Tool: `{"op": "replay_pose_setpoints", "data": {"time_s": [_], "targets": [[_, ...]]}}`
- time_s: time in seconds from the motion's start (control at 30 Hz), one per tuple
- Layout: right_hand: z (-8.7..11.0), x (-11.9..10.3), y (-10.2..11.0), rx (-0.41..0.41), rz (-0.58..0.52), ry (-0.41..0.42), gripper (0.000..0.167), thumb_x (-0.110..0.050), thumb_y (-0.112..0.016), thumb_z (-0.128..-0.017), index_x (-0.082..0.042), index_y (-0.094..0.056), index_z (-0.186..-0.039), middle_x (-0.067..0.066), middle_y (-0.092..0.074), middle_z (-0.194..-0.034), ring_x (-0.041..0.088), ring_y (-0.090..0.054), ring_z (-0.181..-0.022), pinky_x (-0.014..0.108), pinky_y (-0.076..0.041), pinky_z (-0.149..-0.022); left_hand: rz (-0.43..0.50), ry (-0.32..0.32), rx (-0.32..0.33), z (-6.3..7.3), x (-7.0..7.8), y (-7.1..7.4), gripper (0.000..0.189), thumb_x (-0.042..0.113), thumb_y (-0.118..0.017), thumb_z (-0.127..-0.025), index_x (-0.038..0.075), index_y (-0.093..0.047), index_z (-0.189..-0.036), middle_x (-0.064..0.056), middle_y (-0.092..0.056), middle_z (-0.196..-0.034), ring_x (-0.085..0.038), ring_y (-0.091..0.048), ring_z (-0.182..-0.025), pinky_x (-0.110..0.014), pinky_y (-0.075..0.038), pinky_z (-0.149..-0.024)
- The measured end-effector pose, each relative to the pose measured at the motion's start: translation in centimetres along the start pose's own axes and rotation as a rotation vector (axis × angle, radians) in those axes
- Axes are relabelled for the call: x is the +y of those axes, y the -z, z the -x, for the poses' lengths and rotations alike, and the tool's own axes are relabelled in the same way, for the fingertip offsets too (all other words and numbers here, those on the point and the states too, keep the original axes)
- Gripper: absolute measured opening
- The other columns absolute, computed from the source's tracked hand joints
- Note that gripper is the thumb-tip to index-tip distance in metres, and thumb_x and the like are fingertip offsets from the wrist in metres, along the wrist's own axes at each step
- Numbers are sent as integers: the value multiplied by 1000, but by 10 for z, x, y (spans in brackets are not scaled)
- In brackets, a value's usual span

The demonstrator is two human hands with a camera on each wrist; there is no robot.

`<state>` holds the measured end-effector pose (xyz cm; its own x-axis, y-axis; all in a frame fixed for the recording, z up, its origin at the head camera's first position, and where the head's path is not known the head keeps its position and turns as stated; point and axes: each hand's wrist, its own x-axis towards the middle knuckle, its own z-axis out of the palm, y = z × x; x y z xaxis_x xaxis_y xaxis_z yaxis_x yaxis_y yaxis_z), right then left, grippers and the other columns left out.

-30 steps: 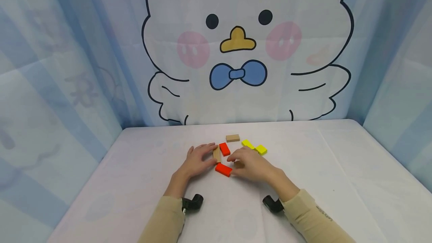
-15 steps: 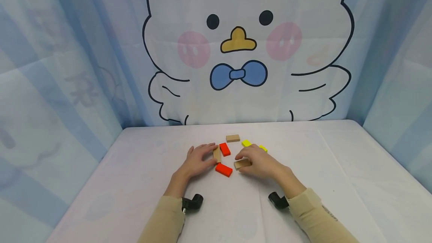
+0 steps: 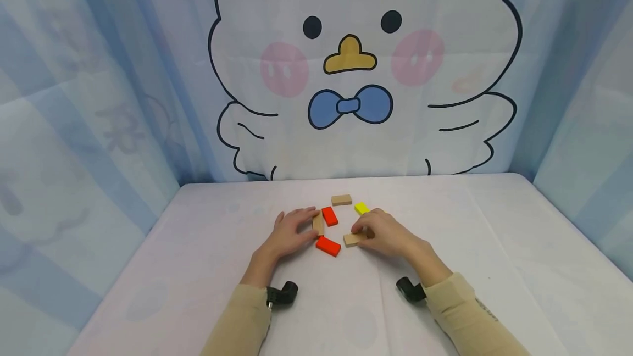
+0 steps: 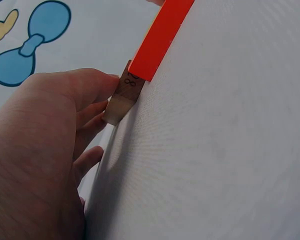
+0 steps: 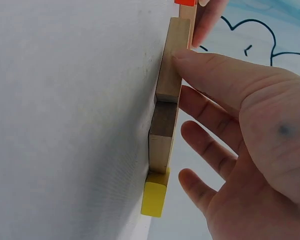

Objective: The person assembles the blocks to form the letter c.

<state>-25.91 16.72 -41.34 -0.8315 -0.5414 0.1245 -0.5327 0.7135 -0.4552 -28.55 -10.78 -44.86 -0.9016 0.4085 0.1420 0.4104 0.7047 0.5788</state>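
Note:
My left hand (image 3: 292, 231) holds a plain wooden block (image 3: 318, 225) between thumb and fingers. Dark marks show on that block (image 4: 130, 82) in the left wrist view. A red block (image 3: 328, 246) lies against its near end, and another red block (image 3: 329, 216) is beside its far end. To the right, my right hand (image 3: 388, 235) pinches a second plain wooden block (image 3: 352, 240). The right wrist view shows the thumb on this block (image 5: 172, 62), its other fingers spread behind. Another wooden block (image 5: 162, 132) and a yellow block (image 5: 155, 195) lie beyond it there.
A plain wooden block (image 3: 341, 200) lies farther back on the white tabletop (image 3: 247, 207). One yellow block (image 3: 362, 209) shows just behind my right hand. A printed curtain (image 3: 346, 147) stands behind the table. Black wrist cameras (image 3: 283, 293) sit on both forearms.
My right hand has shifted right, away from the near red block, uncovering the wooden block at its fingers. It now covers the right-hand yellow block. The left hand has stayed in place.

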Motion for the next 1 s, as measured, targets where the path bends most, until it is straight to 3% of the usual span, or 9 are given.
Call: {"op": "replay_pose_setpoints", "data": {"time_s": [0.37,1.0], "targets": [[0,-4,3,-50,-31,-20,18,-9,-81,-84,-12,-74,-101,-7,-65,-94,18,-50,-93,35,-48,-81,1,-10,3,-1,-1,1,53,31,-63,-95,14,-57,-145,-5,-50,-151,-32,-38,-142,-64,-6,-117],[2,-9,5,-181,-94,-13,18,-11,-83,-83,-15,-71,-97,-9,-61,-92,15,-54,-90,37,-49,-85,-5,6,0,-1,0,1,52,31,-63,-96,16,-57,-146,-3,-49,-152,-31,-36,-143,-62,-5,-118]]}}
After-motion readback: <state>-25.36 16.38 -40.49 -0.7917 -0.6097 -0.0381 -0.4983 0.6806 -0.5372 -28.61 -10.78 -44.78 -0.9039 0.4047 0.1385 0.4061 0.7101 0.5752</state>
